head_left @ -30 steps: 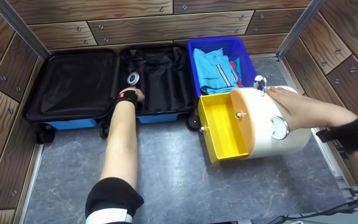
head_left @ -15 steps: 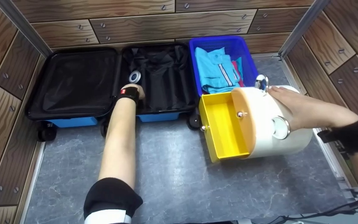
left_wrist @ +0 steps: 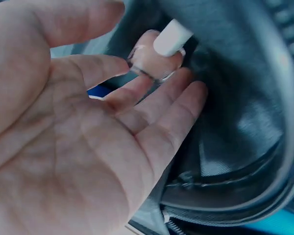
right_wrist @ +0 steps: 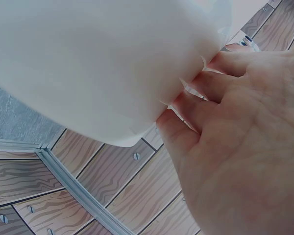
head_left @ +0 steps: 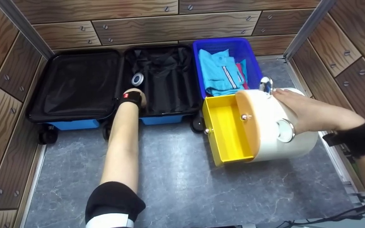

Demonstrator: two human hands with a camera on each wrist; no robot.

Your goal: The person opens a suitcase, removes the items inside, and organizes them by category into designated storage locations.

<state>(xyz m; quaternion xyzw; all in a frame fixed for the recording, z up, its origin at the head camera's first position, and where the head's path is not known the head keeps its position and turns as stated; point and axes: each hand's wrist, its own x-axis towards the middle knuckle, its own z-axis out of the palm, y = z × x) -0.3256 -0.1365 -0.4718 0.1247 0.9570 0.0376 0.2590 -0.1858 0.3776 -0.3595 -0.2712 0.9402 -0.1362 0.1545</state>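
My left hand [head_left: 135, 96] is inside the open black-lined suitcase [head_left: 169, 91]. In the left wrist view, the left hand's fingers [left_wrist: 161, 117] extend loosely beside a small clear glass bottle with a white cap [left_wrist: 172, 38], and the thumb stands apart from it. Just beyond the hand, a round disc with a pale rim and dark centre [head_left: 137, 79] shows in the head view. My right hand [head_left: 306, 107] lies with straight fingers along a white rounded storage box [head_left: 274, 148]. Its yellow drawer [head_left: 225, 129] is pulled out to the left and empty.
The suitcase's other half [head_left: 81, 84] lies at the left. A blue basket [head_left: 250, 60] with folded turquoise clothes [head_left: 219, 74] stands behind the box. Wood-patterned walls [head_left: 173, 28] close off the back and sides. Cables [head_left: 325, 217] run along the front right.
My left hand shifts slightly forward, then back toward me, while the disc stays in place in the suitcase. The right hand and the box have not visibly moved.
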